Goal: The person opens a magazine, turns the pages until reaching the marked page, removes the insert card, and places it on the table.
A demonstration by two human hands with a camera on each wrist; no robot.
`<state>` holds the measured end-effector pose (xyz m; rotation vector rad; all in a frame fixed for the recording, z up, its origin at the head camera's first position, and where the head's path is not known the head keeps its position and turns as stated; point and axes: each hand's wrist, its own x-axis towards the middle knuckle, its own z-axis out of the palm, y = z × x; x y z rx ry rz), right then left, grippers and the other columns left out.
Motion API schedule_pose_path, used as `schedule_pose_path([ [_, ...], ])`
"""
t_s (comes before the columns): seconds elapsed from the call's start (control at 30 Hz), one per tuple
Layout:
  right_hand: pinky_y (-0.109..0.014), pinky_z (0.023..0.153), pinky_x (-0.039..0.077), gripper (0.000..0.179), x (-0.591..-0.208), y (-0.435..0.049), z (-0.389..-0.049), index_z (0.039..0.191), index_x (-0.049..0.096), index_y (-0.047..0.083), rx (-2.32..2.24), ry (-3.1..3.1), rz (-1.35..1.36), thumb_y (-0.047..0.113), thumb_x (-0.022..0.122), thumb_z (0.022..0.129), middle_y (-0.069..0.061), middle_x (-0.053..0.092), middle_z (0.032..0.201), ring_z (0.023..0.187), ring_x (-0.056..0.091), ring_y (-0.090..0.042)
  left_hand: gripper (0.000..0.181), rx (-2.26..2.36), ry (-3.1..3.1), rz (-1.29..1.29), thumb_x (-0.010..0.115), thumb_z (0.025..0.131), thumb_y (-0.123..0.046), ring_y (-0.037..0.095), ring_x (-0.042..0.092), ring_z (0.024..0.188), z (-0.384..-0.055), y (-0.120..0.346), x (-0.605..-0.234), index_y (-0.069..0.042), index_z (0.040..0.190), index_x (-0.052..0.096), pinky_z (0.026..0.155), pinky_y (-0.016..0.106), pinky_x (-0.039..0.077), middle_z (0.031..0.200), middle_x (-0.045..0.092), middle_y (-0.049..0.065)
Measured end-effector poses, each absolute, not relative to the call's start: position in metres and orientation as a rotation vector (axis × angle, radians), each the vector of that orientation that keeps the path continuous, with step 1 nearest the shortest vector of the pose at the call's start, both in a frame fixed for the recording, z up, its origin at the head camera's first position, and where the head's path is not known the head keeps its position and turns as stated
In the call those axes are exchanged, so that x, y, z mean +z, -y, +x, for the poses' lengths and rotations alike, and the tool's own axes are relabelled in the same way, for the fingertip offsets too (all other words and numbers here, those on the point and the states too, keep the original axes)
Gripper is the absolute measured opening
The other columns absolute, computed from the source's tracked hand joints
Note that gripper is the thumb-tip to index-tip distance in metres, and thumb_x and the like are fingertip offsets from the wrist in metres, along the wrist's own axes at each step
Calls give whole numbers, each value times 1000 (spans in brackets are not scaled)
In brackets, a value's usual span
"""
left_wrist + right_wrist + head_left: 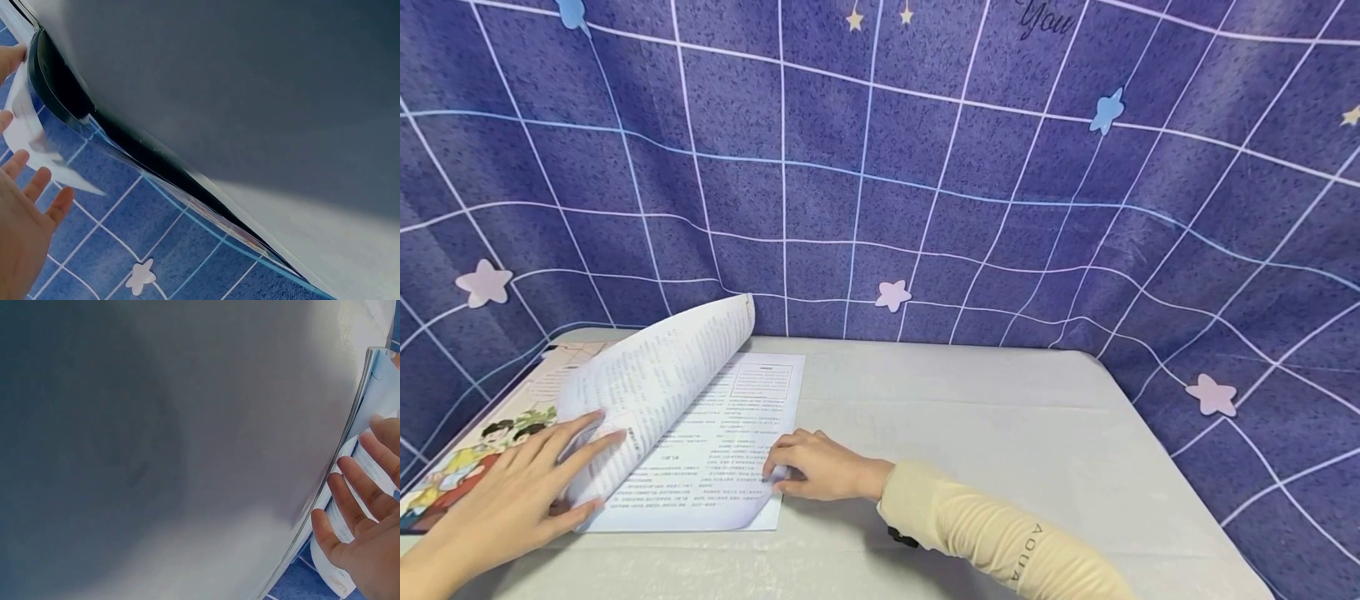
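Cream sleeve (1007,537) nearest, low in head view. Right hand (827,468): thumb and index pinch the right edge of the book (715,458), by a curled lower corner. Left hand (523,479): fingers spread across the raised leaves (647,371), not clamped. Hands well apart. Book lies open, left side of table (985,408). Illustration (456,471) shows on far-left page. Blue grid cloth (962,158) behind.
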<state>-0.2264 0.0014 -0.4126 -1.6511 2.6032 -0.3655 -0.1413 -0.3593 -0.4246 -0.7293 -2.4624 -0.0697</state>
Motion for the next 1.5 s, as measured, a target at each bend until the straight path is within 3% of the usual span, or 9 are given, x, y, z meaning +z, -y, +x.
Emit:
schedule_pose_path([
  [0.13,-14,75,34,19,-413,-1,-226,104,63,23,-366,-2600,-1647,28,62,87,11,60,110,91,46,-1,69,-48,2478,-726,47,80,-68,35,40,106,-141,359,-425,-21,130,50,79,49,31,134,41,16],
  [0.37,-13,75,34,19,-413,-2,-227,105,63,23,-367,-2599,-1654,29,61,87,10,60,110,91,47,-1,60,-40,2482,-735,37,85,-67,37,40,107,-140,360,-428,-27,128,51,79,52,31,135,41,15],
  [0.5,-13,74,34,19,-414,-2,-228,104,64,23,-364,-2603,-1670,29,61,87,10,60,108,90,47,-1,58,-42,2488,-724,37,86,-66,36,40,106,-139,360,-428,-28,127,52,78,53,32,135,41,14],
  [0.93,-13,77,34,14,-414,-1,-228,100,65,25,-378,-2592,-1670,26,60,87,11,61,109,91,48,-2,55,-63,2510,-738,56,82,-53,31,42,102,-138,364,-430,-24,128,51,76,49,33,134,41,14],
  [1.5,-14,82,35,13,-412,-1,-228,97,67,26,-380,-2600,-1715,21,61,86,12,63,105,95,51,-2,52,-37,2532,-703,60,80,-49,32,42,101,-136,364,-431,-30,128,52,75,52,33,133,41,14],
])
